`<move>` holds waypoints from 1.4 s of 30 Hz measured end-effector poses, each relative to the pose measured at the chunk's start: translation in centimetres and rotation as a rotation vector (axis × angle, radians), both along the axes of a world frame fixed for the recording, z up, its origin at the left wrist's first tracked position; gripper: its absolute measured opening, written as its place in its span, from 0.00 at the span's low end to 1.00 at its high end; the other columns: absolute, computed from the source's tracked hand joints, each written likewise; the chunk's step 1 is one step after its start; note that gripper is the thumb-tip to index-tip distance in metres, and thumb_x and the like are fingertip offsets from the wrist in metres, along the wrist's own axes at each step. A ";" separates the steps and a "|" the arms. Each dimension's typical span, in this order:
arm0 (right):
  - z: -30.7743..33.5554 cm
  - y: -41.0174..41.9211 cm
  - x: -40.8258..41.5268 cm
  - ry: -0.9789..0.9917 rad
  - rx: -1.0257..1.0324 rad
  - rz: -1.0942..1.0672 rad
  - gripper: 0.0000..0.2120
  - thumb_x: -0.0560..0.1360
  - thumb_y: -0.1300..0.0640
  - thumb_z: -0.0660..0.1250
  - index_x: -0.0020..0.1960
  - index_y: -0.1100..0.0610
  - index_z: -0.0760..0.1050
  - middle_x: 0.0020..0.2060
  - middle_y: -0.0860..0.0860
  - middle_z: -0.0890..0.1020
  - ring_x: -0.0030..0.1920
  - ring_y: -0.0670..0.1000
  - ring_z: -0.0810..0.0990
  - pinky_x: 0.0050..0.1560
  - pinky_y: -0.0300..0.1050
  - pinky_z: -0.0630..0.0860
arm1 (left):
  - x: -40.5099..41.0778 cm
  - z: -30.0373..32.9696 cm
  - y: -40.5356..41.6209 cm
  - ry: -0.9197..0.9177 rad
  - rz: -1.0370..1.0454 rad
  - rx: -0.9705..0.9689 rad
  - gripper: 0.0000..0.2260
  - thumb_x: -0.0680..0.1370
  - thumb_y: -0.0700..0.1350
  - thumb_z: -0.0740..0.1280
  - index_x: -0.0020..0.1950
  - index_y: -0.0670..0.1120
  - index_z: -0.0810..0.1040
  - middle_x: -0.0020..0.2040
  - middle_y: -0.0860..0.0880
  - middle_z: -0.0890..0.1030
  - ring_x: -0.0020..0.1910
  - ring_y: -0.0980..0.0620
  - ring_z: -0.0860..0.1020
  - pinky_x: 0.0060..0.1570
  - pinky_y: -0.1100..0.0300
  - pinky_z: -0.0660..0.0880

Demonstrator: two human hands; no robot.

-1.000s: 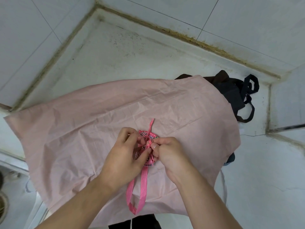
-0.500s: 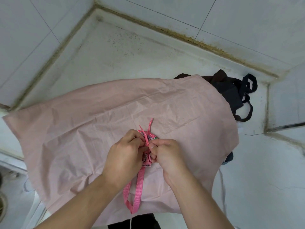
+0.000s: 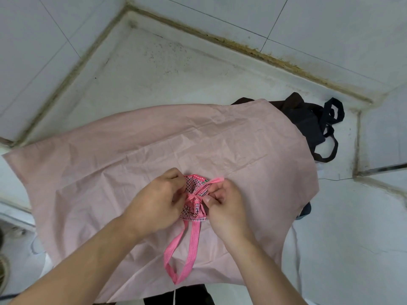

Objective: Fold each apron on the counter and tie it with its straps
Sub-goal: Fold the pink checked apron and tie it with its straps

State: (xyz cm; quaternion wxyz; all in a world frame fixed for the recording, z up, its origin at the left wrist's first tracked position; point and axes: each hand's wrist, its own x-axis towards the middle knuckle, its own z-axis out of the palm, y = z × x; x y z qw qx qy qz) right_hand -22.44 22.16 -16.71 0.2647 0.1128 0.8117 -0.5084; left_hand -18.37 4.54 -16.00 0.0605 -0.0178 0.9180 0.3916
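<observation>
Item: small checked apron [image 3: 195, 201], pink and dark gingham with pink trim, folded into a compact bundle. Location: near the middle of the table [image 3: 154, 69], lying on top of a large pale pink apron [image 3: 132, 155] that is spread flat and creased. A pink strap [image 3: 193, 198] is cinched round the bundle's middle into a knot. One strap end [image 3: 214, 180] runs up and to the right from the knot; a long pink strap loop [image 3: 180, 256] trails from the bundle's lower edge toward the viewer, lying on the pale pink cloth.

Left hand [image 3: 158, 205] — fingers curled, grip closed at the left side of the bundle; the fingertips press into the checked cloth beside the knot, though exactly what they pinch is hidden by the knuckles.

Right hand [image 3: 222, 205] — fingers curled, grip closed on the strap; thumb and forefinger pinch the pink strap just right of the knot, with the strap end passing over the top of the hand.

Other cloth: a dark apron [image 3: 308, 124], brown and navy, lies at the far right, partly covered by the pale pink apron, its dark straps [image 3: 330, 119] looped loosely on the table beside it. A scrap of blue cloth [image 3: 305, 211] shows at the pale apron's right edge.

Surroundings: white tiled walls [image 3: 330, 29] meet the table along a stained, yellowed joint.
</observation>
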 end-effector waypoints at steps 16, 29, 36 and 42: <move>-0.4 0.3 0.7 0.100 0.146 0.132 0.11 0.78 0.65 0.67 0.43 0.51 0.78 0.35 0.46 0.82 0.37 0.44 0.80 0.43 0.44 0.78 | 0.5 -0.9 1.3 0.037 0.193 0.007 0.08 0.78 0.36 0.71 0.50 0.49 0.83 0.44 0.55 0.81 0.42 0.59 0.78 0.47 0.70 0.72; 1.1 0.9 0.3 0.174 0.252 0.272 0.15 0.75 0.69 0.65 0.39 0.51 0.77 0.32 0.44 0.77 0.33 0.39 0.76 0.34 0.31 0.70 | 0.9 0.3 0.3 -0.103 0.072 -0.368 0.13 0.67 0.34 0.75 0.46 0.48 0.79 0.38 0.54 0.71 0.30 0.45 0.77 0.25 0.65 0.53; 0.6 0.9 0.4 0.014 0.267 0.160 0.08 0.79 0.52 0.67 0.43 0.53 0.78 0.36 0.47 0.82 0.38 0.45 0.80 0.38 0.41 0.74 | 1.3 -1.2 0.1 -0.187 0.079 -0.221 0.06 0.75 0.39 0.67 0.45 0.50 0.77 0.42 0.55 0.74 0.39 0.47 0.79 0.38 0.48 0.78; 1.9 -0.7 0.9 -0.167 -0.010 0.062 0.23 0.66 0.36 0.73 0.52 0.50 0.86 0.43 0.44 0.89 0.47 0.45 0.87 0.56 0.51 0.83 | 1.4 1.0 1.2 -0.378 0.225 0.196 0.13 0.78 0.37 0.64 0.53 0.53 0.84 0.50 0.55 0.86 0.52 0.53 0.83 0.56 0.57 0.78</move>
